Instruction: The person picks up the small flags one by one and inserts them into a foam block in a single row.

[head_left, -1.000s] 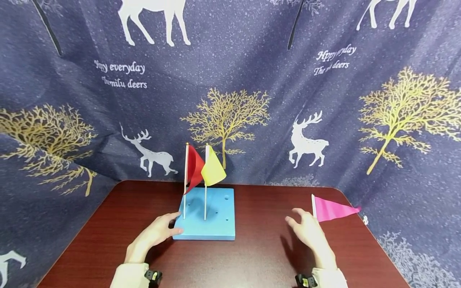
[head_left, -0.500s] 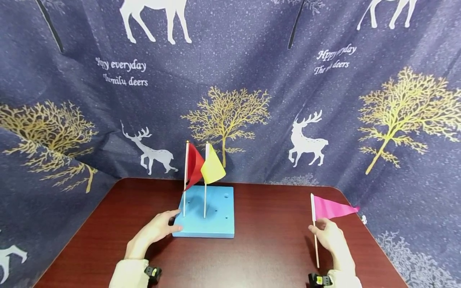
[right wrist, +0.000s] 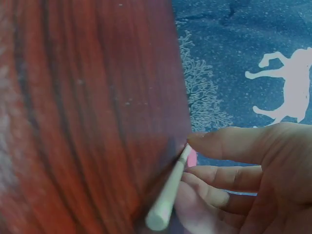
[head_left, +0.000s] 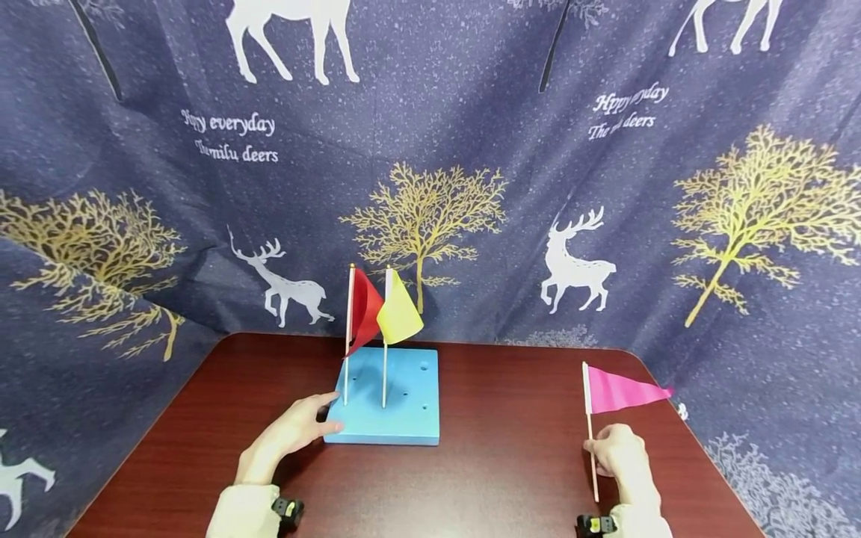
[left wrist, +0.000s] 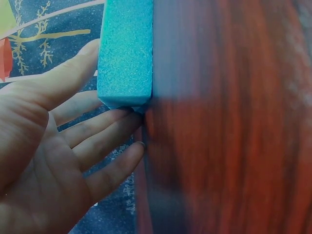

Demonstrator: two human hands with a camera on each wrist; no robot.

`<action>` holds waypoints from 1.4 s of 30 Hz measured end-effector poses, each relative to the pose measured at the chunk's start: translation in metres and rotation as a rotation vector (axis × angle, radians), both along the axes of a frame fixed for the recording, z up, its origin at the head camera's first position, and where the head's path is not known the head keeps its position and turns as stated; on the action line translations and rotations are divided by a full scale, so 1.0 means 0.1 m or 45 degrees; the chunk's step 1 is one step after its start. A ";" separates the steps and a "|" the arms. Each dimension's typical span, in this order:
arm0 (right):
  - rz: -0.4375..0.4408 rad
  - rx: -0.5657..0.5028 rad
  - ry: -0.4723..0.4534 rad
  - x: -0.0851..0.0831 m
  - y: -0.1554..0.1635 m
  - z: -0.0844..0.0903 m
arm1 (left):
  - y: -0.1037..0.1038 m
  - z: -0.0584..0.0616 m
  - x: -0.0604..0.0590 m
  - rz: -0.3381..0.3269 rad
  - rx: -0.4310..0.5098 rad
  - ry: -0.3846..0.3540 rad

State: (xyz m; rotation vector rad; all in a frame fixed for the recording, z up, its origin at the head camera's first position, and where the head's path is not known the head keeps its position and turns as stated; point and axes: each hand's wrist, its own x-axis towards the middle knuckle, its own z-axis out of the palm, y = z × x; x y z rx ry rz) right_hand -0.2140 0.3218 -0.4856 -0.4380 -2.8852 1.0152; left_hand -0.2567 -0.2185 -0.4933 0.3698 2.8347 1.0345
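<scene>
A light blue foam block (head_left: 397, 427) with small holes lies on the table, a red flag (head_left: 364, 308) and a yellow flag (head_left: 400, 314) standing in it on thin sticks. At its left side, my left hand (head_left: 289, 436) rests with fairly straight fingers. In the left wrist view, the thumb (left wrist: 73, 73) lies along the top of the block and the other fingers sit by its left side. To the right, my right hand (head_left: 620, 456) pinches the pale stick (right wrist: 168, 197) of a pink flag (head_left: 625, 391) between thumb and fingers, below the cloth.
The dark red wooden table (head_left: 498, 418) reaches back to a blue curtain (head_left: 464, 112) printed with deer and trees. The curtain also hangs along both sides. Each wrist carries a small black camera, such as the left one (head_left: 289, 512).
My right hand has moved right and toward me, from beside the pink flag onto the lower part of its stick, and now pinches it. My left hand stays at the block.
</scene>
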 end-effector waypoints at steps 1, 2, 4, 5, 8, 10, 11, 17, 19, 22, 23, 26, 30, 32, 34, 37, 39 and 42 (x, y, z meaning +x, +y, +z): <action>-0.001 0.006 -0.004 0.01 -0.01 0.00 | 0.00 0.00 0.00 -0.001 0.000 -0.002; -0.004 -0.004 -0.005 0.01 -0.02 0.00 | 0.00 0.00 0.00 -0.002 0.000 -0.002; -0.009 -0.027 -0.001 0.01 -0.03 -0.01 | 0.01 0.01 0.00 0.000 0.005 -0.007; -0.013 -0.038 -0.001 0.01 -0.03 -0.01 | 0.01 0.01 0.00 0.002 0.005 -0.009; -0.028 -0.051 -0.003 -0.01 -0.03 -0.04 | 0.01 0.01 -0.01 0.005 0.006 -0.007; -0.039 -0.057 0.002 -0.01 -0.02 -0.05 | 0.02 0.00 -0.01 0.004 0.008 -0.007; -0.042 -0.050 0.005 -0.01 -0.02 -0.05 | 0.02 0.00 -0.01 0.003 0.011 -0.007; -0.030 -0.017 -0.013 0.00 -0.05 -0.03 | 0.01 -0.01 0.00 0.001 0.009 0.003; -0.005 -0.007 -0.035 0.01 -0.07 -0.02 | 0.01 -0.01 0.00 0.000 0.004 0.004; 0.035 -0.011 -0.073 0.01 -0.10 0.00 | 0.01 0.00 0.00 0.002 0.005 -0.003; 0.045 -0.015 -0.081 0.01 -0.11 0.00 | 0.01 0.00 0.01 0.002 0.005 -0.007; 0.045 -0.018 -0.095 0.00 -0.12 -0.01 | 0.01 0.01 0.00 0.000 0.003 -0.009; 0.021 -0.106 -0.081 -0.02 -0.11 -0.06 | 0.01 0.01 0.00 0.000 0.001 -0.013; 0.023 -0.211 -0.069 -0.03 -0.09 -0.08 | 0.01 0.01 0.00 0.002 0.004 -0.019; 0.019 -0.326 -0.060 -0.04 -0.08 -0.10 | 0.01 0.02 0.01 0.005 0.012 -0.026; 0.015 -0.453 -0.022 -0.07 -0.09 -0.09 | 0.00 0.02 0.01 0.008 0.018 -0.025; 0.004 -0.519 0.010 -0.08 -0.11 -0.07 | 0.00 0.02 0.01 0.007 0.021 -0.024; 0.007 -0.612 0.056 -0.11 -0.14 -0.04 | 0.00 0.01 0.01 0.002 0.015 -0.014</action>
